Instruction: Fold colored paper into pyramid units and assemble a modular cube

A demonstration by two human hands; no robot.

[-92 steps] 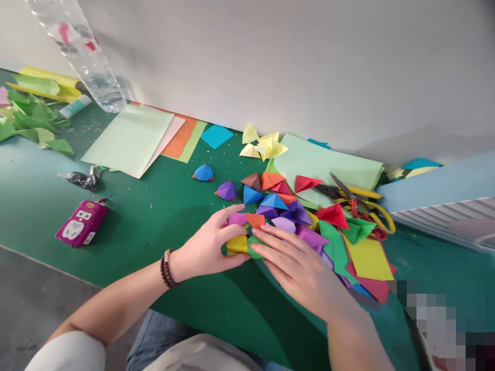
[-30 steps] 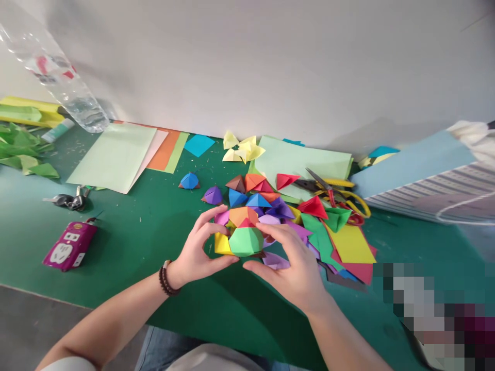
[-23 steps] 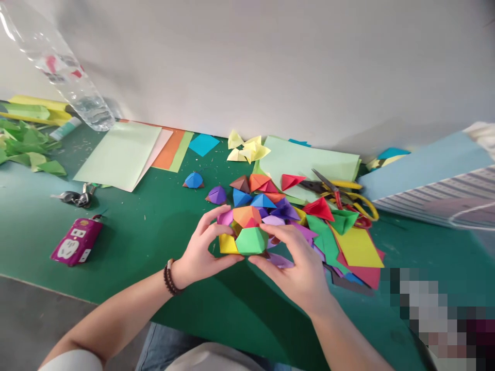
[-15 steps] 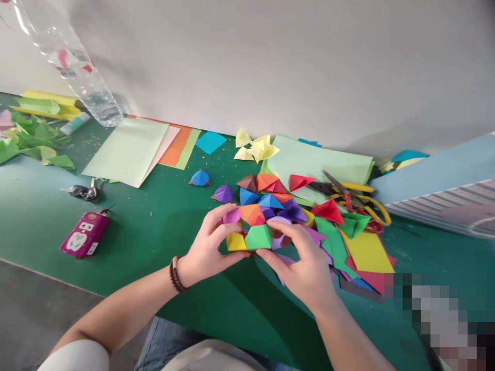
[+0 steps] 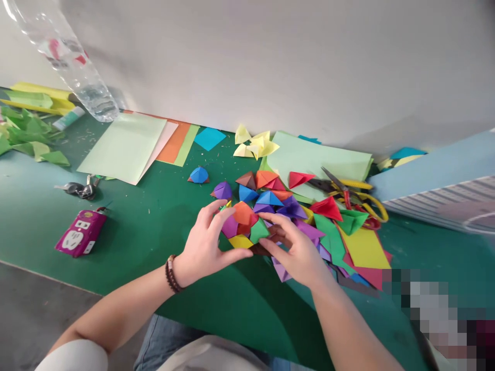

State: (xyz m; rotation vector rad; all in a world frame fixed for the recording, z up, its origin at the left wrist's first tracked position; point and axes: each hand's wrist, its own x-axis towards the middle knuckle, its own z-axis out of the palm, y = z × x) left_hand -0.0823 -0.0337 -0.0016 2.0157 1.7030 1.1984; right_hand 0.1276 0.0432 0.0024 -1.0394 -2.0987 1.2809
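Both my hands hold a ball of folded paper units (image 5: 243, 226) above the edge of a colourful heap. Orange, purple, yellow and green faces show on it; my fingers hide the rest. My left hand (image 5: 204, 242), with a dark bead bracelet at the wrist, grips its left side. My right hand (image 5: 296, 252) presses on its right side. Just beyond them lie loose pyramid-shaped paper units, including a purple one (image 5: 222, 191), a brown one (image 5: 246, 180) and a blue one (image 5: 247, 193).
The green cutting mat (image 5: 135, 232) holds yellow-handled scissors (image 5: 348, 193), paper sheets (image 5: 124, 147), keys (image 5: 75, 189) and a magenta power socket (image 5: 81, 233). A plastic bottle (image 5: 73, 64) hangs in view upper left. A pale blue bag (image 5: 436, 188) stands right.
The paper ball has turned in my hands, with less green and more purple showing. Earlier my flat hands pressed its pieces together lower down. My right hand has moved nearer the ball's right side.
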